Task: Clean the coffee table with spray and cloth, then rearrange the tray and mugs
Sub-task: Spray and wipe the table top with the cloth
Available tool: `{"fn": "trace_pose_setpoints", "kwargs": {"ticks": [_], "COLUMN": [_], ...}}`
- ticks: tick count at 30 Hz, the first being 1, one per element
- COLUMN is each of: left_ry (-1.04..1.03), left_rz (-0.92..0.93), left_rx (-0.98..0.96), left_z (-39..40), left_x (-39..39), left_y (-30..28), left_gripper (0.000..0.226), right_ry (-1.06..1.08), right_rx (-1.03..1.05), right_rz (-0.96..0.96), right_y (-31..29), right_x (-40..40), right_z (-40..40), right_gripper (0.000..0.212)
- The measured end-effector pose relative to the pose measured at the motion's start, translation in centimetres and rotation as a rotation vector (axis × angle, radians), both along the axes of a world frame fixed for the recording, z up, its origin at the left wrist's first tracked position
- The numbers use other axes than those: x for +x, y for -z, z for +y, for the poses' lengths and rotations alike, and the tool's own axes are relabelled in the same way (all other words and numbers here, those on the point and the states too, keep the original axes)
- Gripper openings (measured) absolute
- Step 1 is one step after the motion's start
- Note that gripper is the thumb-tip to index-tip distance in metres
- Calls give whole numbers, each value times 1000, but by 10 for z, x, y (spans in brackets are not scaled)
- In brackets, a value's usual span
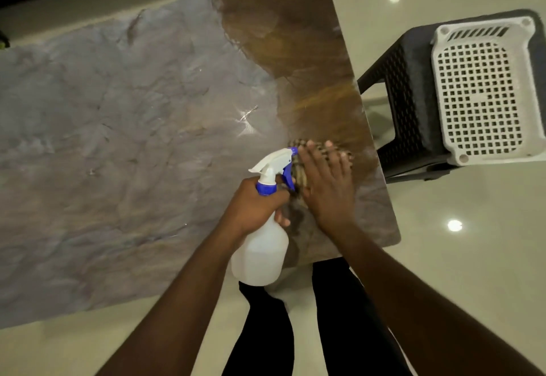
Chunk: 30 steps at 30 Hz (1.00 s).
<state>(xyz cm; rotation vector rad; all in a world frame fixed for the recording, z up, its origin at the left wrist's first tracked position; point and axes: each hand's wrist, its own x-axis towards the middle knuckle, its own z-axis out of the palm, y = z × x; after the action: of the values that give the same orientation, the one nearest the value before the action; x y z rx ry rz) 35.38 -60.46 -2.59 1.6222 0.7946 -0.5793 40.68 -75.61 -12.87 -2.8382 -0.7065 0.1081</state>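
We count one coffee table, one spray bottle, one cloth, one white perforated basket and one dark stool, two hands, two legs in dark trousers.

Coffee table: glossy slab top, marbled grey over most of it, brown toward the far right corner; rounded corners. Surface blurred by motion, so we cannot tell wet from dry.

Spray bottle: translucent white body, blue collar, white head with blue trigger and blue nozzle tip. It hangs over the near edge of the table, body tilted toward us, nozzle pointing away to the right, just beside the cloth.

Cloth: checked, dark and pale weave, bunched. It lies on the table near the right edge, mostly covered by the right hand.

Left hand: fingers curled round the neck of the bottle just below the blue collar, thumb against the body. We cannot tell whether a finger is on the trigger.

Right hand: palm down, fingers straight and spread, pressed flat on the cloth.

The basket sits upside down on the stool, which stands on the pale glossy floor right of the table.
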Motion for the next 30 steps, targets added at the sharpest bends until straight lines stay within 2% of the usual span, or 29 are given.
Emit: {"fn": "trace_pose_setpoints", "kwargs": {"ticks": [2,3,5,7,8,9,11,13,15,17,18,19,21,23,25,27,30], "left_ry": [13,17,33,46,42,38,44,42,43,40,35,32,31,4,-18,-32,-56], "left_rz": [1,2,3,-3,-2,4,8,9,15,20,21,16,1,-9,0,14,4], "left_rx": [2,-5,-13,-23,-32,-37,-38,-58,-64,-55,-47,-40,-37,-47,-46,-46,-51], "left_z": [-1,-1,0,1,-1,-2,-5,-3,3,9,13,16,25,33,50,67,86], "left_x": [-6,-9,-13,-14,-16,-20,-26,-31,-35,-38,-41,-44,-56,-65,-71,-77,-85], "left_y": [-3,-5,-5,-2,1,3,2,1,1,4,7,9,11,9,3,2,5], "left_gripper": [13,11,12,15,16,16,15,17,19,20,20,20,17,15,18,23,24], "right_ry": [-191,-185,23,323,352,272,-21,-88,120,394,460,446,184,-155,-271,-77,469], "right_rx": [-7,-35,-74,-76,-65,-49,-17,-4,-27,-53,-57,-42,-16,-20,-23,-39,-52], "right_rz": [0,-15,4,-4,-9,-2,-7,-15,5,-4,-21,-37,-54,-43,-32,-37,-52], "right_y": [-1,-3,-7,-8,-8,-7,-3,-7,-8,-9,-6,-4,0,1,-4,-1,-6], "right_x": [-25,-22,-10,-7,-13,-26,-54,-61,-49,-33,-31,-33,-61,-99,-108,-93,-66], "right_z": [-40,-60,-72,-42,-25,-16,-34,-75,-94,-75,-53,-29,9,7,-20,-43,-1], "right_gripper": [65,66,65,59,58,59,59,57,59,59,59,59,62,67,77,76,58]}}
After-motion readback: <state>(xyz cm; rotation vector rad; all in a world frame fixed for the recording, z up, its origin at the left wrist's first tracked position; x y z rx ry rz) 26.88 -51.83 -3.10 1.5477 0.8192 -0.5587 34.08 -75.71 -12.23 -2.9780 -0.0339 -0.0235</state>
